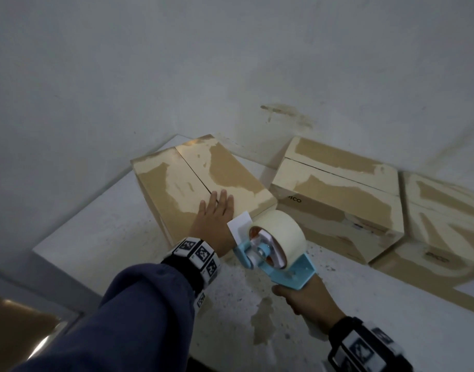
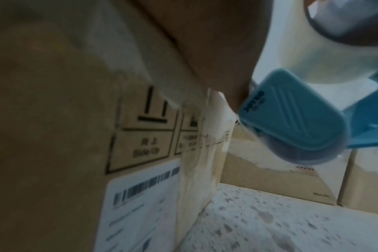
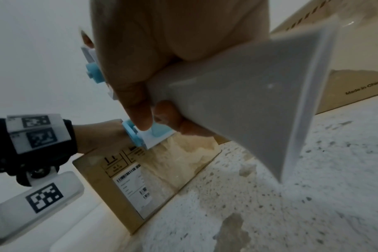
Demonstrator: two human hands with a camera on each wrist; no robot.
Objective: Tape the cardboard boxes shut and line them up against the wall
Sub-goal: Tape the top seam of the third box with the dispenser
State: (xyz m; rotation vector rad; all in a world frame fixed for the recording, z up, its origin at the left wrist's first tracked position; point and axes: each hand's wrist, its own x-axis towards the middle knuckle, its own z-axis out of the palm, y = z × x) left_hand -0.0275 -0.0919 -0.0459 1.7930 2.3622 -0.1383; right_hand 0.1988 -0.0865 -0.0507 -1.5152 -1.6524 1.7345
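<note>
Boxes: three in view, all on the speckled floor (image 1: 324,304); none shows a fresh strip across its top seam.
Left box (image 1: 201,181): directly under my left hand, angled away from the wall (image 1: 176,63) rather than flush to it. Top flaps closed, centre seam a dark open line, so I judge it untaped. Old torn-tape scars on the flaps.
Left hand (image 1: 214,210): flat on the near end of that box's top, fingers straight and spread across the seam, pressing the flaps down. Grasping nothing.
Shipping label (image 3: 133,187): on the near side face of the left box, below my left wrist, with a "Side Up" mark above it.
Tape dispenser (image 1: 273,251): just right of my left hand, its nose close to the box's near top edge; the left wrist view suggests it is near the corner, contact uncertain. Full roll, loose white tab at the front.
Right hand (image 1: 307,300): clenched round the dispenser's handle, behind the roll.
Middle box (image 1: 335,200): beyond the dispenser, back edge near the wall, seam dark, apparently untaped.
Right box (image 1: 442,226): just beside the middle one, blurred; seam state unclear.
Progress: early. First strip not yet laid.
Left to do: tape each seam, then square the left box to the wall in line.
</note>
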